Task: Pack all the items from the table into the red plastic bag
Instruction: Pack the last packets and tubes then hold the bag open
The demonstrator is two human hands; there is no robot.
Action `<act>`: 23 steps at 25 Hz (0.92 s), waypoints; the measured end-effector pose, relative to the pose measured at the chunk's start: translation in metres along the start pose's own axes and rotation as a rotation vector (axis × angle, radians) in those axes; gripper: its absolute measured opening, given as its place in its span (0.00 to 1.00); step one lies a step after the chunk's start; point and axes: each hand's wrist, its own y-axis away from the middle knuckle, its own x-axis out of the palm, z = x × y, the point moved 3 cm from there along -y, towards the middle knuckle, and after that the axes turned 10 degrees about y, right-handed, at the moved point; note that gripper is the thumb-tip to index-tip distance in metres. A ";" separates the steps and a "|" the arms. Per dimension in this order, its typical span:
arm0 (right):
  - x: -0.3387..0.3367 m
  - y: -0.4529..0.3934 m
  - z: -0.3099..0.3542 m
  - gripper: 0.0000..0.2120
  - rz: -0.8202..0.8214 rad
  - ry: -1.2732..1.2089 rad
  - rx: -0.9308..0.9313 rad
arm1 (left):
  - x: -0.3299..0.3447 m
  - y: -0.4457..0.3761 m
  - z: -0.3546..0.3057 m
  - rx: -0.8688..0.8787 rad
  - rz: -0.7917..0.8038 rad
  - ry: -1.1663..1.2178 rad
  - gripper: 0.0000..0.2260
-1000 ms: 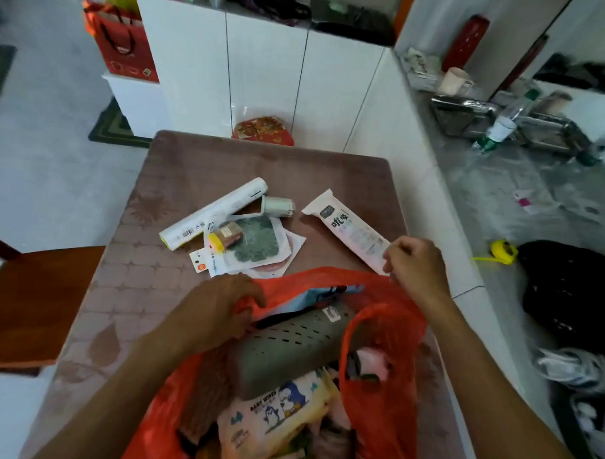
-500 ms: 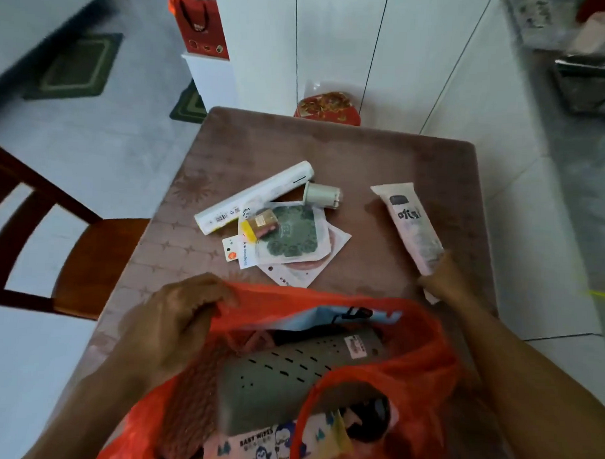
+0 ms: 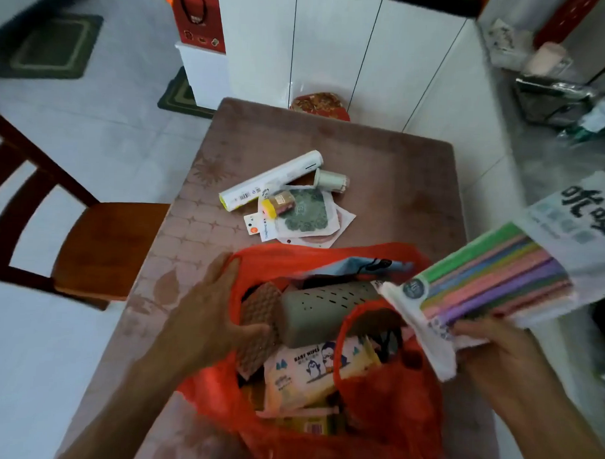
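Right hand (image 3: pixel 496 342) grips the straw pack (image 3: pixel 498 280) by its lower end, tilted over the red bag's (image 3: pixel 391 397) open mouth, left hand (image 3: pixel 219 315) clutches the bag rim, while the white roll (image 3: pixel 272 182), small jar (image 3: pixel 330 179) and flat packets (image 3: pixel 305 215) lie on the table (image 3: pixel 398 184).

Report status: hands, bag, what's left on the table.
Left hand holds red plastic bag open. Right hand grips packet of coloured straws. White roll, flat packets remain.

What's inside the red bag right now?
In the red bag: a grey perforated holder, a baby wipes pack, a brown textured pad, and a blue item at the back. Whatever lies beneath them is covered.
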 end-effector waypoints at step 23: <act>0.048 -0.029 -0.099 0.42 -0.200 1.770 -0.319 | 0.012 0.025 -0.005 0.584 -0.149 0.050 0.22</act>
